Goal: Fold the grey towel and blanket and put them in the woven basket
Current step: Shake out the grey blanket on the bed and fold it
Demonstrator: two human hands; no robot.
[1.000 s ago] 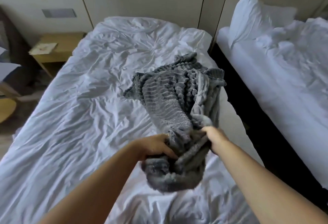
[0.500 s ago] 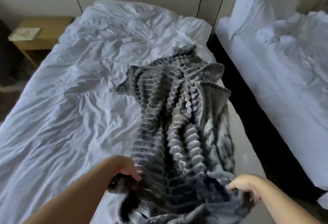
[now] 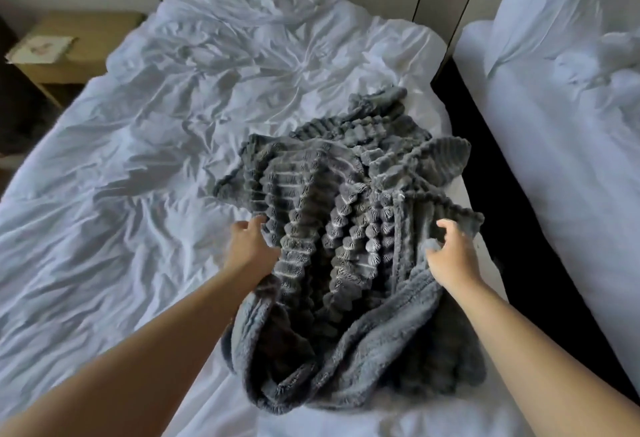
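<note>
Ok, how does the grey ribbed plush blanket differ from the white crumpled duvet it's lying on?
Colour: the grey ribbed plush blanket is dark; the white crumpled duvet is pale. Texture: the blanket has thick raised ribs, the duvet fine thin creases. Pose: the blanket is bunched in a heap, gripped by the left hand and right hand; the duvet lies spread wide beneath it. Both are rumpled, neither folded.

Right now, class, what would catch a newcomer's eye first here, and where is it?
The dark grey ribbed blanket lies crumpled on the right side of the white-sheeted bed. Both hands grip it: the left hand at its left edge, the right hand at its right. A second white bed stands to the right.
</note>
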